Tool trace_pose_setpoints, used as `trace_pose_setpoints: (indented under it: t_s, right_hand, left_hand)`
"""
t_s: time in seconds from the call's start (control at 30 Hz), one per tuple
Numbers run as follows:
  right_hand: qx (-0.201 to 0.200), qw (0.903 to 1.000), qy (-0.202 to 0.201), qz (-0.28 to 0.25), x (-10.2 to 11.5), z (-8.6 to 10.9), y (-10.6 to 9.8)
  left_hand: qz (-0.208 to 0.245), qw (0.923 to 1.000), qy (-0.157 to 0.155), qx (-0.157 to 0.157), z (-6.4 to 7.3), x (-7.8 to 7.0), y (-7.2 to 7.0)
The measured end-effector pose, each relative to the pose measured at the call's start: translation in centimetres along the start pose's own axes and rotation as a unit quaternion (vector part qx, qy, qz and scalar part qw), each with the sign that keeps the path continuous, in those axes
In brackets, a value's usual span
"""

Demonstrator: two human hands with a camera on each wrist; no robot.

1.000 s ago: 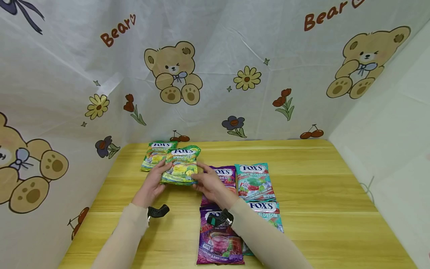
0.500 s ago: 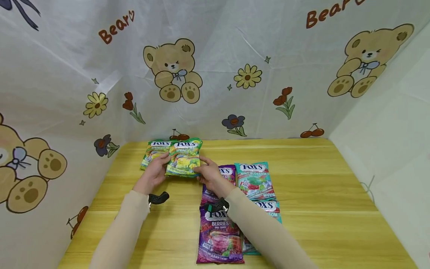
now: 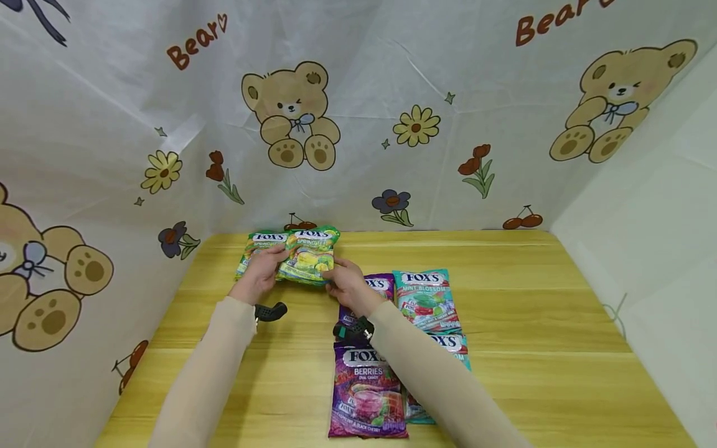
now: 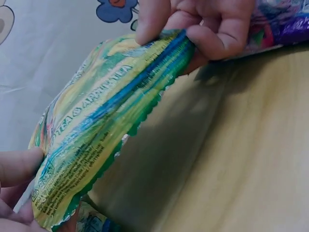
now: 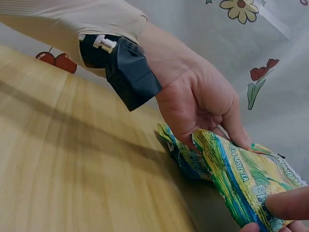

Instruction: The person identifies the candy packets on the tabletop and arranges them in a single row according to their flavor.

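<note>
A green and yellow spring tea candy bag (image 3: 307, 256) is pinched at its two sides by my hands, just above the table. My left hand (image 3: 264, 269) grips its left edge, and the right hand (image 3: 348, 285) its lower right corner. Partly behind the left hand lies a second spring tea candy bag (image 3: 269, 237). In the left wrist view the held candy bag (image 4: 106, 104) is tilted, its crimped lower edge off the wood. Both thumbs press on its front; the fingers behind it are partly hidden.
Purple berries candy bags (image 3: 366, 392) lie in a column at the middle, the far one partly under my right arm. Beside them are teal mint blossom candy bags (image 3: 426, 302), the nearer one mostly covered by the sleeve. A printed cloth (image 3: 358, 124) hangs behind the wooden table (image 3: 532, 323).
Both hands have carried the held spring tea candy bag away from me and slightly right, towards the table's far edge. The other bags stay where they were.
</note>
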State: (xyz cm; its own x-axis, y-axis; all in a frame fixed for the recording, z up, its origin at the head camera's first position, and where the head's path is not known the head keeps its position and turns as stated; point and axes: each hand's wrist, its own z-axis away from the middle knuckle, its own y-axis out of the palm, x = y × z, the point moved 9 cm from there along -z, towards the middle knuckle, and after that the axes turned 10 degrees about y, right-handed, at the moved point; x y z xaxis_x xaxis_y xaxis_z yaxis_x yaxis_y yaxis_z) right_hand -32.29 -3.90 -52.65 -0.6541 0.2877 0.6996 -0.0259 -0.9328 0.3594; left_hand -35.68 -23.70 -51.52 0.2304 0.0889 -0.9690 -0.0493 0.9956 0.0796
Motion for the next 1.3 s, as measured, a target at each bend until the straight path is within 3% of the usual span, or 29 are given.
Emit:
trace_pose_setpoints:
  t_s: [0.27, 0.47, 0.77, 1.07, 1.17, 1.3]
  right_hand:
    - [-0.066, 0.9968, -0.025, 0.039, 1.3, -0.7, -0.1]
    - [-0.095, 0.9933, -0.044, 0.050, 1.6, -1.3, -0.3]
    - [-0.096, 0.9925, -0.052, 0.054, 1.8, -1.7, -0.2]
    - [-0.068, 0.9955, -0.028, 0.060, 1.6, -2.3, -0.3]
    - [-0.050, 0.9969, -0.015, 0.060, 1.7, -2.1, -0.2]
    - [-0.028, 0.9984, 0.010, 0.049, 1.7, -1.9, -0.1]
  left_hand:
    - [-0.080, 0.9947, -0.014, -0.064, -1.1, -0.3, -1.3]
    - [-0.106, 0.9919, -0.010, -0.069, -1.5, -0.1, -1.6]
    - [-0.116, 0.9895, 0.002, -0.087, -2.0, -0.2, -1.4]
    - [-0.172, 0.9774, 0.010, -0.122, -2.0, -0.9, -1.4]
    - [-0.161, 0.9794, 0.009, -0.122, -1.9, -1.2, -1.3]
    - [-0.113, 0.9881, 0.002, -0.104, -1.6, -1.3, -0.9]
